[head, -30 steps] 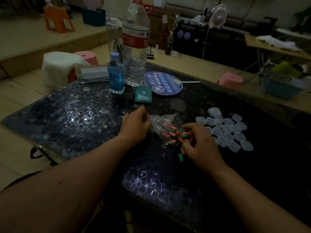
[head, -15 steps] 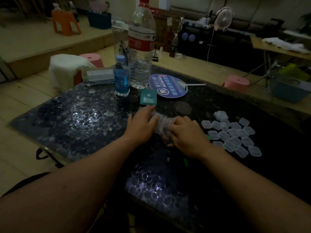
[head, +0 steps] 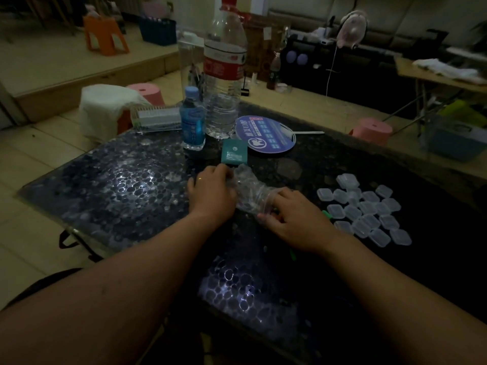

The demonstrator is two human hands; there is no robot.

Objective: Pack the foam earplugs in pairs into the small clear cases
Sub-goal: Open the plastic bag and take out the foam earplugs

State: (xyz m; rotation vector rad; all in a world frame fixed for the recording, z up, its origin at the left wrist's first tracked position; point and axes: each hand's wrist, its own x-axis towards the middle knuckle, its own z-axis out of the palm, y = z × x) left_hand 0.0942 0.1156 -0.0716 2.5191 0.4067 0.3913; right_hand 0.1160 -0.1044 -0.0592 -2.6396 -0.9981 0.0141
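A crumpled clear plastic bag (head: 250, 192) lies on the dark patterned table (head: 126, 191) between my hands. My left hand (head: 212, 192) grips the bag's far end. My right hand (head: 295, 217) lies palm down over the bag's near end, its fingers curled on the plastic; the earplugs under it are hidden. One green earplug (head: 326, 214) peeks out to the right of that hand, another green earplug (head: 292, 255) lies by my right wrist. Several small clear cases (head: 365, 210) are spread out to the right.
At the table's far side stand a tall water bottle (head: 224, 75), a small blue bottle (head: 192, 119), a teal box (head: 234, 152), a round blue fan (head: 264, 134) and a clear rack (head: 156, 119). Pink stools (head: 371, 130) stand beyond the table.
A second ago the coloured earplugs showed in the bag's mouth under my right fingers. My right hand has since come down over them, and my left hand has shifted along the bag.
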